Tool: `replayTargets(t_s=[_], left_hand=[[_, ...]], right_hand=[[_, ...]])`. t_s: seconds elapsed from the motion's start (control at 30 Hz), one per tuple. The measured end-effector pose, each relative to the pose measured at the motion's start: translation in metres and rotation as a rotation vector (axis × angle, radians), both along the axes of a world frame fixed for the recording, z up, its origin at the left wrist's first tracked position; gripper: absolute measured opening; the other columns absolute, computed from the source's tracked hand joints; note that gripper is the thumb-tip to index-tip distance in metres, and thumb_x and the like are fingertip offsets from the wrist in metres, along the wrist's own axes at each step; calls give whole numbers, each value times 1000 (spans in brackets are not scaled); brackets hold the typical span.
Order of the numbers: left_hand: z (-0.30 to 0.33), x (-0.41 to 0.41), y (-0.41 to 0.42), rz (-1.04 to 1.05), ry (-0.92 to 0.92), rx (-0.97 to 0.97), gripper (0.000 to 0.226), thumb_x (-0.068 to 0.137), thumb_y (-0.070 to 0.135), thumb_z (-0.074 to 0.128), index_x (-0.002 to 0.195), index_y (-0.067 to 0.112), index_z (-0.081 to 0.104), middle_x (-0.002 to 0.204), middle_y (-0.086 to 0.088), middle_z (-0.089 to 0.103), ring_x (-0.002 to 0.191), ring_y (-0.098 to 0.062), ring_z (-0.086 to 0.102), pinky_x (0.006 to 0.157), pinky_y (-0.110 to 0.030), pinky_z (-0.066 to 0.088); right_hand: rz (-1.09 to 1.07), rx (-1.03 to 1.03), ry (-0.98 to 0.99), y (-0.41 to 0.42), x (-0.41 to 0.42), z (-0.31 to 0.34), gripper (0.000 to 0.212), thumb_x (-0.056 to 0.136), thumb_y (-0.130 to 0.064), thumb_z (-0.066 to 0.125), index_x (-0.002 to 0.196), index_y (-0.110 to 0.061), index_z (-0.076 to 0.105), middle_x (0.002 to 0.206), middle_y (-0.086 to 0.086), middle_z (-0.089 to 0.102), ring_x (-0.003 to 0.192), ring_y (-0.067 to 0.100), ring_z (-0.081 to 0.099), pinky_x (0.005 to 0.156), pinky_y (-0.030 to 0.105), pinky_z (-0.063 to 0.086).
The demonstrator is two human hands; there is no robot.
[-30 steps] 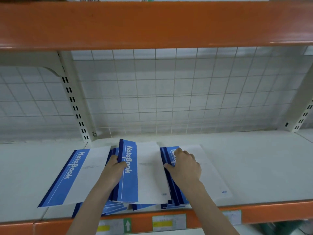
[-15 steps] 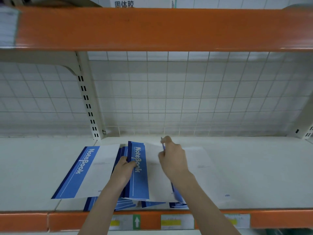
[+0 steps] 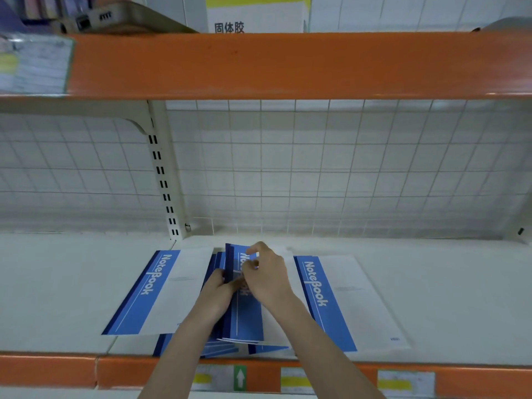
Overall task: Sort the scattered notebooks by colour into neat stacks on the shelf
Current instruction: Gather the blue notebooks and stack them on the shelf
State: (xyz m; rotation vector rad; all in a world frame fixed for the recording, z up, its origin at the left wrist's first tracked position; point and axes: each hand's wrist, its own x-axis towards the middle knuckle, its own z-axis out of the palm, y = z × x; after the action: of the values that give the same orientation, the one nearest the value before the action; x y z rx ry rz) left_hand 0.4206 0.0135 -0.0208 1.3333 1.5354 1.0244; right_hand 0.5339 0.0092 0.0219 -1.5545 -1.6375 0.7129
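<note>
Three blue-and-white notebooks show their covers on the white shelf [image 3: 431, 283], with more blue ones partly hidden beneath them near the front edge. Farthest left, a notebook [image 3: 161, 292] lies flat and slanted, its blue "NoteBook" band running toward the front-left, its near corner close to the orange front edge. Just beside it the left hand [image 3: 217, 295] reaches in, fingers curled round the spine side of the middle notebook [image 3: 244, 321], which rests on top of the pile with its far end lifted a little. The right hand [image 3: 266, 276] comes over that same notebook, thumb and forefinger pinched at its far end; exactly what lies between those fingertips cannot be told. To the right, a third notebook [image 3: 342, 298] lies flat, slanting toward the front-right, its left margin tucked under the right forearm. Behind everything stands a wire grid back panel [image 3: 316, 168], and an orange beam [image 3: 288, 64] crosses above.
</note>
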Motion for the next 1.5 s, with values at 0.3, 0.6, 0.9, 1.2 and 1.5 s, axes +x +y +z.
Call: replayTargets(t_s=[0.3, 0.6, 0.9, 1.2, 1.5], left_hand=[[29, -4, -17, 15, -414, 233, 10, 96, 17, 52, 101, 23, 58, 96, 0, 72, 82, -18, 70, 61, -28, 54], [57, 9, -22, -24, -418, 487, 26, 78, 39, 63, 103, 32, 62, 99, 8, 72, 92, -11, 68, 70, -20, 55], [21, 13, -17, 1, -237, 408, 39, 77, 23, 72, 113, 19, 58, 99, 9, 70, 90, 4, 65, 69, -7, 49], [29, 18, -2, -139, -157, 290, 33, 85, 13, 69, 112, 26, 55, 102, 10, 68, 93, -2, 65, 76, -16, 48], [35, 110, 4, -208, -87, 18, 38, 101, 37, 37, 107, 3, 51, 98, -7, 54, 89, -20, 53, 80, -34, 41]], right_hand=[[-72, -59, 261, -6, 67, 4, 30, 94, -40, 51, 107, -13, 51, 71, -2, 51, 64, 13, 49, 51, 15, 38], [20, 163, 707, -20, 54, 17, 26, 94, -43, 48, 78, -62, 56, 77, -52, 52, 77, -29, 49, 64, 5, 41], [57, 223, 623, -21, 53, -20, 27, 92, -35, 56, 119, -30, 57, 110, -20, 65, 104, -4, 58, 81, 7, 45], [-38, 188, 398, -13, 74, -10, 30, 100, -26, 40, 83, -4, 52, 70, -8, 52, 64, 6, 45, 61, 20, 39], [-349, -162, 396, -38, 163, -10, 36, 102, -36, 29, 90, -9, 50, 87, 10, 55, 74, 19, 53, 43, 17, 40]])
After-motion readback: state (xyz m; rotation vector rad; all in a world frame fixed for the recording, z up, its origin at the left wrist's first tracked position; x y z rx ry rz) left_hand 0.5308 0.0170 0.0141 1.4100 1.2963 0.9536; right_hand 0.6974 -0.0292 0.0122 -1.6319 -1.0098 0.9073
